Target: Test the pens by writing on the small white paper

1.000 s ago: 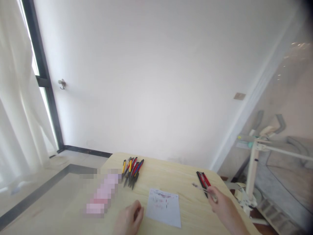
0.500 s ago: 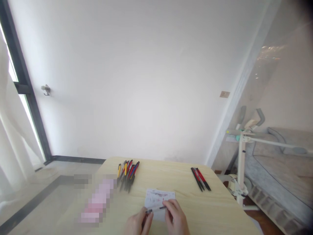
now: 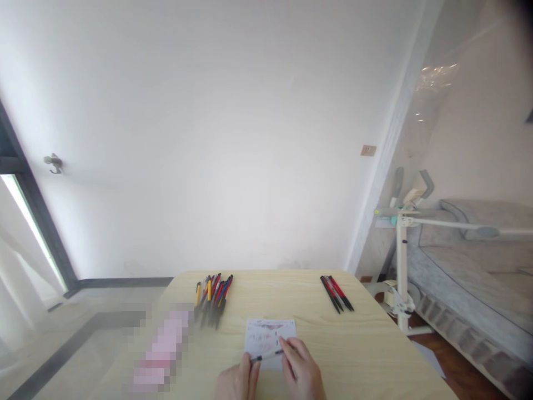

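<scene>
A slim pen (image 3: 268, 355) with a pale middle and dark parts near both ends is held level over a sheet of paper (image 3: 260, 329). My left hand (image 3: 236, 380) pinches its left end. At its right end, the fingers of my right hand (image 3: 302, 369) close round the dark tip. Coloured scribbles and marks cover the paper's upper part, while my hands hide some of its lower part. Both hands are low over the near side of the pale wooden table (image 3: 353, 355).
Several pens (image 3: 214, 297) in yellow, red, blue and black lie bunched at the table's left. A smaller group of red, grey and black pens (image 3: 336, 293) lies at the right. A blurred pink patch (image 3: 162, 350) covers the left edge. Beyond the table's right stands exercise equipment (image 3: 402, 266).
The head view has turned and tilted slightly, so the room looks shifted. Both hands stay at the pen's ends, with its right dark part showing a little more between them.
</scene>
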`<state>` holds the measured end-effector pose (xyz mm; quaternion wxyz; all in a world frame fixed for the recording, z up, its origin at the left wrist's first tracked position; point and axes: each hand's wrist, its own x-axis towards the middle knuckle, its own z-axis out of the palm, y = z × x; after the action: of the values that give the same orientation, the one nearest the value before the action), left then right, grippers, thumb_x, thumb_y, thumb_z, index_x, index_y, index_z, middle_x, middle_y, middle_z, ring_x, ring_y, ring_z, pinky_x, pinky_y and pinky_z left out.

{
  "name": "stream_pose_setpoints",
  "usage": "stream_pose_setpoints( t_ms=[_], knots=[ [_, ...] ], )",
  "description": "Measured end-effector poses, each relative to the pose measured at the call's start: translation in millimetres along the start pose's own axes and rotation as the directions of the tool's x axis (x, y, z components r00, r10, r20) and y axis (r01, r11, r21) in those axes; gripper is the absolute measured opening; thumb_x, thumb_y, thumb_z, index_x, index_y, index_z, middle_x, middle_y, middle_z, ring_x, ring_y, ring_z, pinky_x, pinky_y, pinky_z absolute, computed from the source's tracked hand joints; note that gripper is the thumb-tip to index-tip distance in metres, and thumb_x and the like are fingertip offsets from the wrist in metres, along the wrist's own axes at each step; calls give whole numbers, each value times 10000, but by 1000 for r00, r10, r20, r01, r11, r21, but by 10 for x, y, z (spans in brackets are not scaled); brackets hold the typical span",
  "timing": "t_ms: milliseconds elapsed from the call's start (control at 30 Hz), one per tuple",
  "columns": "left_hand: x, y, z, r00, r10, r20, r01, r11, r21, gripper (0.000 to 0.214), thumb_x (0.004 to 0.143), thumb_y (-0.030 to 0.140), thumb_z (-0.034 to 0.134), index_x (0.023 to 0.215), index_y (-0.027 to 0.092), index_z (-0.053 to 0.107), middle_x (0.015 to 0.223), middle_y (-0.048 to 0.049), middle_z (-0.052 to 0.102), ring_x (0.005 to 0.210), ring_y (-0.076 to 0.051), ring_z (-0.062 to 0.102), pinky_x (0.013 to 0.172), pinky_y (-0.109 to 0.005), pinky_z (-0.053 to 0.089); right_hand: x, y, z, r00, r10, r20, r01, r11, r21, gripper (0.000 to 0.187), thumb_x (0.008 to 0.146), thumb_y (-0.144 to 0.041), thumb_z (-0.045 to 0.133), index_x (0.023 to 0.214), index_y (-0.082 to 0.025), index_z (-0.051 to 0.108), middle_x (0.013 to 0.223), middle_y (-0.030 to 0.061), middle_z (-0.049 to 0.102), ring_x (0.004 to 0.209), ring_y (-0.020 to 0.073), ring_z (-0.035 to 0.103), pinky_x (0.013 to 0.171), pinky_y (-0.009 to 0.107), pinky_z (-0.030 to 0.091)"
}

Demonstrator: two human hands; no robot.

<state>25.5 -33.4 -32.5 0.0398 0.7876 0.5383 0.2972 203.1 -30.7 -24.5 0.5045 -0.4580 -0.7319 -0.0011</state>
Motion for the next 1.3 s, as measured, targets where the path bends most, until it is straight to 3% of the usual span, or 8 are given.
stream_pose_setpoints(
  t_ms=[333,467,600,700,800,933,1100,1300],
  knots=[
    [10,151,-161,996,-17,85,22,998,-58,99,844,229,410,801,204,496,583,-6,651,528,-160,634,475,-210,423,26,-19,-40,996,86,16,-87,995,54,272,840,-190,424,989,-231,647,916,87,659,865,193,634,751,259,527],
    [14,157,-220,998,8,-56,-12,996,-86,169,803,223,464,967,197,494,567,12,594,514,-149,601,492,-216,444,36,69,-65,970,244,-2,-240,957,165,204,811,-253,491,962,-199,617,940,93,670,811,199,642,694,260,536],
    [44,138,-285,982,136,-131,-146,987,-67,203,754,174,500,950,190,549,826,-84,635,783,-198,620,688,-293,506,127,134,-89,860,509,36,-483,789,380,167,791,-356,528,804,-189,524,886,96,678,499,132,592,494,236,512],
    [74,109,-286,964,256,-65,-255,966,33,331,716,184,551,1044,224,568,1052,-107,615,988,-245,570,811,-356,489,266,173,-106,814,581,7,-522,725,449,298,727,-386,602,596,-211,398,728,46,660,527,138,582,496,229,485],
    [87,68,-244,948,318,-3,-316,943,106,420,696,221,585,1113,265,557,1174,-89,576,1085,-275,516,846,-391,478,409,238,-114,755,649,91,-586,606,539,289,742,-400,582,607,-210,412,543,-24,567,468,126,544,462,224,455],
    [74,25,-199,941,338,5,-336,935,117,377,709,229,577,1081,288,586,1203,-70,566,1094,-269,513,863,-396,471,531,333,-86,675,695,246,-644,394,656,258,704,-415,608,692,-191,481,703,10,616,573,151,607,544,267,497],
    [54,37,-195,955,293,36,-295,946,131,335,717,207,563,1041,284,607,1174,-65,585,1077,-265,525,860,-401,478,594,387,29,692,667,275,-678,470,566,281,635,-353,641,563,-198,419,524,-41,544,447,114,531,434,217,417],
    [70,83,-209,968,249,29,-251,960,120,300,736,200,541,1016,275,619,1168,-66,587,1081,-256,523,877,-402,471,624,428,157,722,644,253,-673,567,475,205,630,-268,574,561,-208,390,419,-83,480,357,85,452,367,181,321]
  ],
)
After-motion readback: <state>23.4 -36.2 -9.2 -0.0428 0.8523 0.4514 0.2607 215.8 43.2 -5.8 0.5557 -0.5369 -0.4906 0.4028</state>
